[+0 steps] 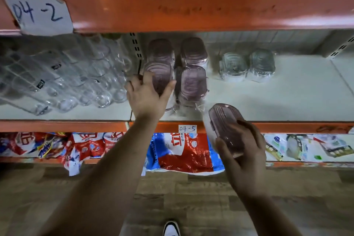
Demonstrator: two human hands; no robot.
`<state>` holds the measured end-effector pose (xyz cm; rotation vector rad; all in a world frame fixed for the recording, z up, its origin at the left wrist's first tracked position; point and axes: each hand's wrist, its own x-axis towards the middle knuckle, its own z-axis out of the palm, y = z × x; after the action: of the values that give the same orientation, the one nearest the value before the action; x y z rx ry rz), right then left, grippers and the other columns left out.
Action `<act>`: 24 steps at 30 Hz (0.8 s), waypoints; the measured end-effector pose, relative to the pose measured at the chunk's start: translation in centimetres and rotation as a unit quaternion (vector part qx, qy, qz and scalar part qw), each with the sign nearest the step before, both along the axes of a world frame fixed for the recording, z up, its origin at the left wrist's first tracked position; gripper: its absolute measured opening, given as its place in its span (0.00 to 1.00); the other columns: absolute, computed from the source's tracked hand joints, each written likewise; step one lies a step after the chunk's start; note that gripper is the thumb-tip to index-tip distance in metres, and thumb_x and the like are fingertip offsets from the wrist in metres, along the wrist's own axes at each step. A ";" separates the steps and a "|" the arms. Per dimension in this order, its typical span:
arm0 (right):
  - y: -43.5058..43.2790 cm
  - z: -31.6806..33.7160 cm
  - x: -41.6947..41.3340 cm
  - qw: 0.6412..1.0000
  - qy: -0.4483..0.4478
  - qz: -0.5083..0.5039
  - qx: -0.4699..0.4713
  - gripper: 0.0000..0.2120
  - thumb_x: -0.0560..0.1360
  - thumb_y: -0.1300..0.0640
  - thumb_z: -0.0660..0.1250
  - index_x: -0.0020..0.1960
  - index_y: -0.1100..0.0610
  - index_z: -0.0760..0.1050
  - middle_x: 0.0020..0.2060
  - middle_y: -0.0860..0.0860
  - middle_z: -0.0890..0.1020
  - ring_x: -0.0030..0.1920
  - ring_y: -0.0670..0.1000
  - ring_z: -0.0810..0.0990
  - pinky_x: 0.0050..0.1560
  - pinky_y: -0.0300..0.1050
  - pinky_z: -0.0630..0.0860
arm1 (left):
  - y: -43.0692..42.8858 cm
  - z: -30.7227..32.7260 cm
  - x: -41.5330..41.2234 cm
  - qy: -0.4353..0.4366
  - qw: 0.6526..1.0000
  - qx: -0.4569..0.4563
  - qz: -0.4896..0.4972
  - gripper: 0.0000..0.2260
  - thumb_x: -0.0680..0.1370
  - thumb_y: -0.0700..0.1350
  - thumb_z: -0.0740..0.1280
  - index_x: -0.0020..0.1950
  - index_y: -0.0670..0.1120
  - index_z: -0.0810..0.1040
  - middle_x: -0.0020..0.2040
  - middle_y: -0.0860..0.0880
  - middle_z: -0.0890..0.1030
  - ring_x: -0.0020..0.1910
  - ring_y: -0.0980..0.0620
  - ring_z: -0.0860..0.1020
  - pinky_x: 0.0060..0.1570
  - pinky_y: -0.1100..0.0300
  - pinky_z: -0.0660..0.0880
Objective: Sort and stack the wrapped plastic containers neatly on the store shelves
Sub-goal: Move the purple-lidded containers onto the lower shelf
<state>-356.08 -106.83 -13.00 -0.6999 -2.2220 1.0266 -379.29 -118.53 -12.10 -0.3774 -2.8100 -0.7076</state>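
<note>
The left hand (147,97) clasped the front-left purple container (160,74) standing on the white shelf (277,99), fingers and thumb curled round its sides; the right hand (243,151) gripped a tilted purple container (224,120) just before the shelf's front edge; two grey containers (247,65) sat further right.

4 purple, ribbed-lidded containers in clear wrap form a 2-by-2 block on the shelf (268,97): back-left container (161,50), back-right container (193,51), front-left container (160,74) and front-right container (192,84). The left hand (145,97) grips the front-left container. Well right of the block, the left grey container (232,67) and right grey container (261,65) sit side by side. The right hand (243,151) holds the 5th purple container (224,122) tilted, off the shelf's front edge.
</note>
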 end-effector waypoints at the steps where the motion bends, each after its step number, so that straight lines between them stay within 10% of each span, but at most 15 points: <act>1: -0.1 0.0 -0.2 1.000 0.001 -0.004 -0.003 0.22 0.73 0.44 0.66 0.62 0.55 0.77 0.63 0.51 0.75 0.65 0.55 0.72 0.61 0.60 0.72 | -0.2 -0.4 0.0 -0.002 1.000 -0.009 -0.008 0.39 0.70 0.75 0.53 0.63 0.45 0.75 0.61 0.36 0.73 0.62 0.36 0.69 0.59 0.46 0.68; 13: -0.6 0.1 -6.3 0.998 0.045 0.000 0.040 0.21 0.73 0.48 0.68 0.62 0.59 0.76 0.63 0.56 0.74 0.64 0.58 0.71 0.61 0.60 0.72 | -6.7 -1.5 3.9 0.127 0.979 0.039 -0.152 0.14 0.77 0.50 0.63 0.56 0.42 0.80 0.52 0.42 0.78 0.52 0.41 0.75 0.51 0.50 0.69; 19: 0.5 0.9 -12.2 0.993 0.015 -0.006 0.113 0.21 0.73 0.47 0.67 0.60 0.60 0.77 0.62 0.59 0.74 0.63 0.62 0.71 0.64 0.33 0.61 | -10.7 -4.4 6.0 0.053 0.975 -0.067 -0.204 0.12 0.77 0.50 0.60 0.38 0.46 0.77 0.32 0.49 0.78 0.28 0.44 0.76 0.34 0.59 0.65; 24: 0.5 1.8 -15.7 0.984 -0.060 -0.001 0.166 0.23 0.75 0.46 0.69 0.63 0.60 0.74 0.63 0.61 0.72 0.63 0.64 0.69 0.65 0.55 0.70 | -11.1 -4.5 6.2 0.028 0.974 -0.068 -0.212 0.12 0.77 0.49 0.60 0.35 0.46 0.74 0.29 0.50 0.75 0.25 0.45 0.73 0.33 0.61 0.59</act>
<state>-371.74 -106.32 -11.18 -0.6258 -2.4170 0.6013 -373.09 -129.68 -16.58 -1.0269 -2.7543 -0.5682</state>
